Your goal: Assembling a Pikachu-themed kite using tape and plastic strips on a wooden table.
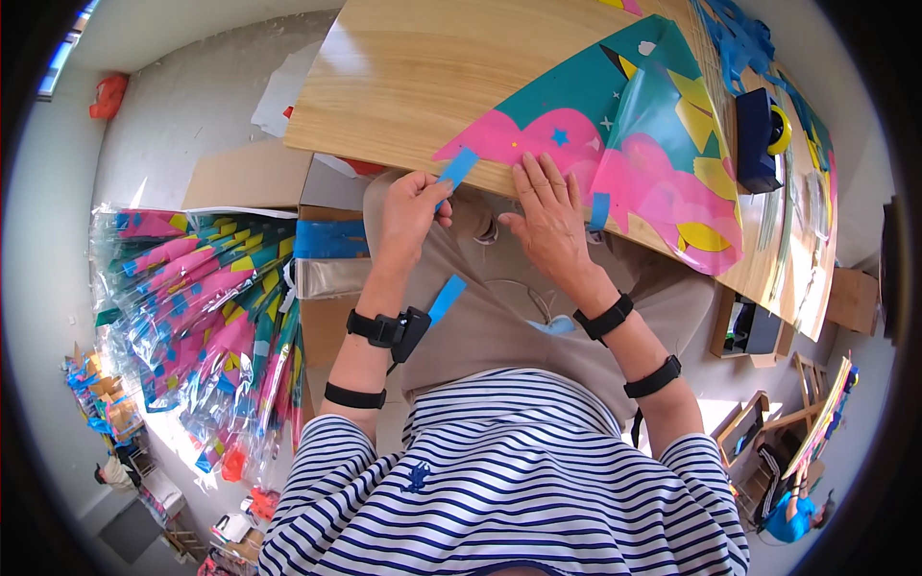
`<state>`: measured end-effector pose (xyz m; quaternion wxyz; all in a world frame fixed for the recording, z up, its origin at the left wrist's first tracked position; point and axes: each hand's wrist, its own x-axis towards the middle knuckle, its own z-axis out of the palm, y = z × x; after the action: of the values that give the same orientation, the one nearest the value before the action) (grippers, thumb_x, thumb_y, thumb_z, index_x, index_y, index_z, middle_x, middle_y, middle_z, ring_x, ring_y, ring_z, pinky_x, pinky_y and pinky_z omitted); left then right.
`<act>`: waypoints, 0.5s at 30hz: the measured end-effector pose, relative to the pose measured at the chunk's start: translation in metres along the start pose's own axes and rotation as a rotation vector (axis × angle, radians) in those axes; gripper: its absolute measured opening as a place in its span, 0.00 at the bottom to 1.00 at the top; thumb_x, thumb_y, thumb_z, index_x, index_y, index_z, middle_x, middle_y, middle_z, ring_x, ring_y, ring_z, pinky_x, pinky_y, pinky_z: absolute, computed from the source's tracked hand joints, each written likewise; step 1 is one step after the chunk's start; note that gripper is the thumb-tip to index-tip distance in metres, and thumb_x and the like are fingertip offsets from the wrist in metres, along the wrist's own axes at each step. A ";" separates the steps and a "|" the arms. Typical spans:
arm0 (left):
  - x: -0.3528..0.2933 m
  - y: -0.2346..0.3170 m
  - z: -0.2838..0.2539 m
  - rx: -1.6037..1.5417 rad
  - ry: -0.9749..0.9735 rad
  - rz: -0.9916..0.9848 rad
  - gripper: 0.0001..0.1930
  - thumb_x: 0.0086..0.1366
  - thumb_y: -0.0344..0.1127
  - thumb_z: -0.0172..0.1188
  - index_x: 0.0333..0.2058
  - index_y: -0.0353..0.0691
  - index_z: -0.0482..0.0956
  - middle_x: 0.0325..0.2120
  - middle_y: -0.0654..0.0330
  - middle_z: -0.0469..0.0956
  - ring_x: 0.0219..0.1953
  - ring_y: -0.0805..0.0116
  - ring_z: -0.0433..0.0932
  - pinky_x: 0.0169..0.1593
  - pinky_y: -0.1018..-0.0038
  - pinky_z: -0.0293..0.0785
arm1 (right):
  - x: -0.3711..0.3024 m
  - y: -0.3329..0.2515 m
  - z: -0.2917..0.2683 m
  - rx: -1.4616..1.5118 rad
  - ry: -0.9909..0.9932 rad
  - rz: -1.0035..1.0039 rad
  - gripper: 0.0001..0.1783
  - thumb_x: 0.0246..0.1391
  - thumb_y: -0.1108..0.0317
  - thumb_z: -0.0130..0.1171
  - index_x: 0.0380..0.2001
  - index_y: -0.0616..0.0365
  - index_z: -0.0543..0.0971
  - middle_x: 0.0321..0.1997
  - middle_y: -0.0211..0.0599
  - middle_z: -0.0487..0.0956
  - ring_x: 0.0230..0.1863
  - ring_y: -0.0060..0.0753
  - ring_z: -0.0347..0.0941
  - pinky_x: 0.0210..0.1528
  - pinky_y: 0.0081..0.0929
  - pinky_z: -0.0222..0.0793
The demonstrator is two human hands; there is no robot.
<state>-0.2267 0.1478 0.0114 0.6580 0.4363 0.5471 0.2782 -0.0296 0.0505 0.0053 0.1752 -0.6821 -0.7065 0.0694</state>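
My left hand [414, 206], at the table's near edge, pinches a short blue strip of tape [461, 165] between thumb and fingers. My right hand [554, 213] lies flat with fingers stretched on the pink lower edge of a teal and pink printed sheet [552, 106]. A clear plastic sleeve [663, 115] with similar print overlaps its right part. Beside my right hand, a second blue strip [599, 211] sticks at the edge of the print. Another blue strip [447, 300] juts out by the black device on my left wrist.
The wooden table [403, 67] spans the far side. On its right stand a dark blue tape dispenser [759, 142] with a yellow roll and some blue straps [735, 38]. Left of my legs, many wrapped colourful pieces [206, 317] fill the space beside a cardboard box [245, 178].
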 end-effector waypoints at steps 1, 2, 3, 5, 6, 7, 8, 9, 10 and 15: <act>0.001 -0.002 0.002 -0.010 0.003 -0.006 0.08 0.64 0.34 0.63 0.29 0.37 0.78 0.19 0.62 0.76 0.20 0.75 0.73 0.26 0.77 0.71 | 0.000 -0.001 0.000 0.010 0.002 0.007 0.39 0.55 0.58 0.63 0.67 0.60 0.64 0.74 0.43 0.59 0.75 0.48 0.50 0.73 0.58 0.45; 0.002 -0.004 0.003 -0.007 0.002 -0.006 0.08 0.64 0.34 0.62 0.29 0.36 0.78 0.19 0.62 0.76 0.21 0.74 0.73 0.26 0.77 0.71 | 0.001 -0.001 -0.001 0.000 0.021 -0.002 0.39 0.54 0.57 0.64 0.66 0.60 0.65 0.73 0.43 0.60 0.74 0.49 0.51 0.72 0.59 0.46; 0.004 -0.005 0.003 -0.005 0.002 -0.004 0.08 0.64 0.34 0.62 0.29 0.36 0.78 0.19 0.61 0.76 0.21 0.74 0.74 0.26 0.77 0.71 | 0.002 -0.002 -0.001 -0.010 0.041 -0.012 0.39 0.54 0.55 0.64 0.65 0.60 0.66 0.72 0.44 0.61 0.74 0.50 0.52 0.72 0.60 0.47; 0.007 -0.007 0.004 -0.007 0.011 0.001 0.08 0.64 0.34 0.62 0.29 0.36 0.77 0.19 0.61 0.76 0.20 0.74 0.74 0.25 0.77 0.72 | 0.007 -0.003 -0.002 -0.018 0.062 -0.024 0.38 0.54 0.54 0.65 0.64 0.61 0.67 0.71 0.44 0.62 0.73 0.51 0.53 0.71 0.61 0.47; 0.009 -0.008 0.005 -0.012 0.019 0.005 0.08 0.64 0.33 0.62 0.28 0.35 0.77 0.19 0.61 0.76 0.19 0.74 0.74 0.24 0.78 0.72 | 0.009 -0.004 -0.001 -0.016 0.061 -0.025 0.39 0.53 0.54 0.65 0.64 0.61 0.67 0.71 0.45 0.62 0.73 0.51 0.54 0.71 0.61 0.47; 0.010 -0.008 0.005 -0.017 0.028 0.009 0.08 0.64 0.33 0.61 0.28 0.35 0.77 0.18 0.60 0.76 0.18 0.74 0.74 0.23 0.78 0.72 | 0.012 -0.004 -0.001 -0.013 0.060 -0.026 0.39 0.53 0.53 0.65 0.64 0.61 0.67 0.71 0.45 0.62 0.73 0.51 0.54 0.71 0.61 0.47; 0.011 -0.009 0.006 -0.013 0.034 0.005 0.08 0.64 0.33 0.61 0.28 0.35 0.77 0.18 0.60 0.76 0.18 0.74 0.74 0.23 0.78 0.72 | 0.015 -0.004 0.001 -0.020 0.057 -0.031 0.39 0.53 0.53 0.65 0.64 0.60 0.67 0.71 0.45 0.62 0.73 0.51 0.54 0.71 0.61 0.47; 0.012 -0.009 0.007 -0.008 0.040 0.001 0.09 0.64 0.33 0.61 0.27 0.35 0.77 0.18 0.60 0.76 0.18 0.74 0.74 0.22 0.78 0.72 | 0.017 -0.004 0.003 -0.025 0.055 -0.035 0.39 0.53 0.53 0.65 0.64 0.60 0.67 0.71 0.45 0.62 0.73 0.50 0.54 0.71 0.61 0.46; 0.012 -0.009 0.008 -0.003 0.046 -0.002 0.09 0.64 0.33 0.61 0.27 0.35 0.77 0.18 0.60 0.76 0.18 0.74 0.74 0.22 0.77 0.72 | 0.018 -0.004 0.005 -0.031 0.053 -0.040 0.39 0.53 0.53 0.65 0.65 0.59 0.67 0.71 0.45 0.62 0.73 0.50 0.54 0.72 0.61 0.46; 0.015 -0.013 0.013 -0.011 0.065 -0.008 0.09 0.63 0.33 0.62 0.26 0.34 0.76 0.18 0.59 0.76 0.17 0.74 0.74 0.22 0.77 0.72 | 0.025 -0.011 0.010 -0.017 0.046 -0.058 0.39 0.52 0.54 0.66 0.67 0.48 0.67 0.71 0.47 0.61 0.72 0.51 0.54 0.72 0.60 0.45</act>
<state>-0.2121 0.1508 -0.0070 0.6436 0.4211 0.5683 0.2925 -0.0432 0.0756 0.0037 0.1876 -0.6641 -0.7225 0.0427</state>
